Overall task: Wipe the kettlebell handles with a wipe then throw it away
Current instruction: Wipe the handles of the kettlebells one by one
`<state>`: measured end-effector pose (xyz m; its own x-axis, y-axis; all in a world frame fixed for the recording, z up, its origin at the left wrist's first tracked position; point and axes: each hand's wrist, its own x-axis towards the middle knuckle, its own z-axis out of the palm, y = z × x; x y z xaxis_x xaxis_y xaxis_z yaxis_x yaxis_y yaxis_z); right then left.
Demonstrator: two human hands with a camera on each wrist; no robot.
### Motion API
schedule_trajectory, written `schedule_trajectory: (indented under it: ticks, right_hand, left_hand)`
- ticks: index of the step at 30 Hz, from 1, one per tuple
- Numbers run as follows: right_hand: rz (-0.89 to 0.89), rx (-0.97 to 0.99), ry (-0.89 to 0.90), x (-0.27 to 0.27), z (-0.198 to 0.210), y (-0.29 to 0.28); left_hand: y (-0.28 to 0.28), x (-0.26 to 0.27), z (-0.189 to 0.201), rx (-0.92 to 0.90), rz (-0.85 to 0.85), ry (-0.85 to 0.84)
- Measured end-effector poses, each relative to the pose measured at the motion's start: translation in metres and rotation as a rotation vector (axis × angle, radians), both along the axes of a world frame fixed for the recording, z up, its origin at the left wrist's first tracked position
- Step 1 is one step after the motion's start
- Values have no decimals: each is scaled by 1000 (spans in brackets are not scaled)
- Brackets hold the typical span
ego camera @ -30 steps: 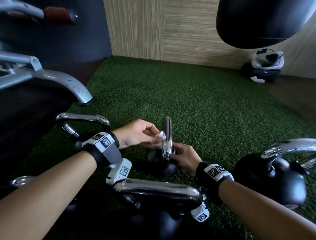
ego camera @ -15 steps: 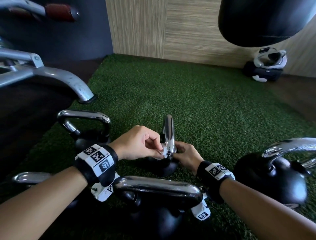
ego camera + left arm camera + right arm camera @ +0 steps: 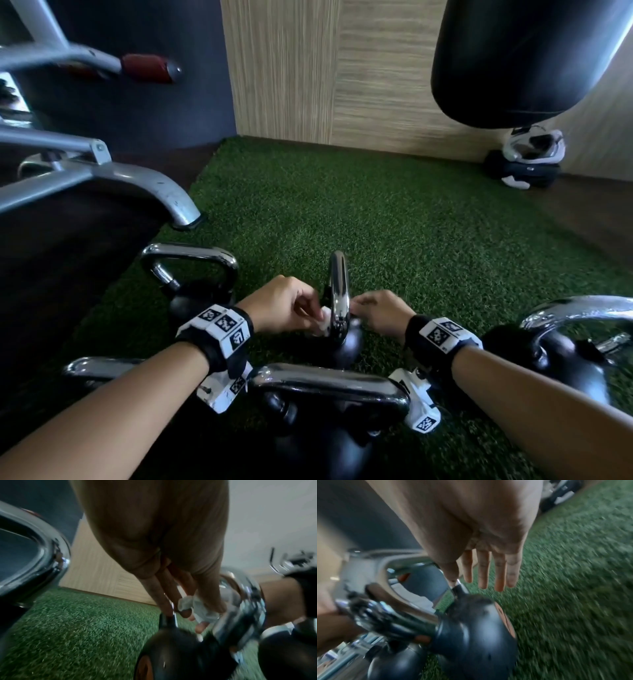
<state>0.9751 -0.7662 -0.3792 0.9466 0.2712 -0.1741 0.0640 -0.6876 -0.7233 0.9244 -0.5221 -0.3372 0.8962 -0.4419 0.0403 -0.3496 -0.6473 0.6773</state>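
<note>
Green turf (image 3: 394, 219) is covering the floor out to a wood-panelled wall (image 3: 329, 75) at the far side, with dark flooring running along its left and right edges. Five kettlebells are crowding the near part of the turf. The middle kettlebell (image 3: 346, 342) is standing between the two hands, its chrome handle (image 3: 339, 291) turned edge-on. The left hand (image 3: 284, 308) is pinching a small white wipe (image 3: 197, 608) against the near leg of that handle, fingers curled round the wad. The right hand (image 3: 380, 313) is lying against the handle's right side with its fingers straight and slightly spread, holding nothing. A nearer kettlebell (image 3: 329, 387) is sitting right under both wrists, another (image 3: 191, 274) is standing just left of the left hand, a fourth (image 3: 575, 346) is crowding the right forearm, and a fifth (image 3: 99, 366) is peeking out under the left forearm. A grey machine frame (image 3: 113, 178) is reaching in from the left, and a black punching bag (image 3: 513, 61) is hanging at the far right above stacked gear (image 3: 527, 161). Open turf is lying beyond the middle kettlebell.
</note>
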Motion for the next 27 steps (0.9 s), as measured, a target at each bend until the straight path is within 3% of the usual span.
schedule_trajectory:
  ticks: [4, 7, 9, 14, 17, 21, 23, 27]
  right_hand:
    - [-70, 22, -283, -10, 52, -8]
    - [30, 200, -397, -24, 92, -4]
    - [111, 191, -425, -30, 109, 1]
    - [96, 228, -479, -36, 118, 13]
    - [34, 299, -527, -37, 114, 15]
    - [-95, 348, -516, -34, 113, 19]
    - [-138, 363, -452, -29, 110, 17]
    - [-214, 242, -373, -18, 94, 5]
  left_hand:
    - [14, 10, 23, -198, 175, 14]
    - [17, 14, 50, -285, 277, 50]
    - [10, 15, 64, -328, 252, 109]
    - [-11, 17, 73, -505, 231, 243]
    - [-14, 17, 77, -452, 265, 264]
    - [-10, 17, 80, -415, 269, 415]
    - [-10, 14, 79, -269, 269, 399]
    - [-4, 17, 45, 535, 145, 185]
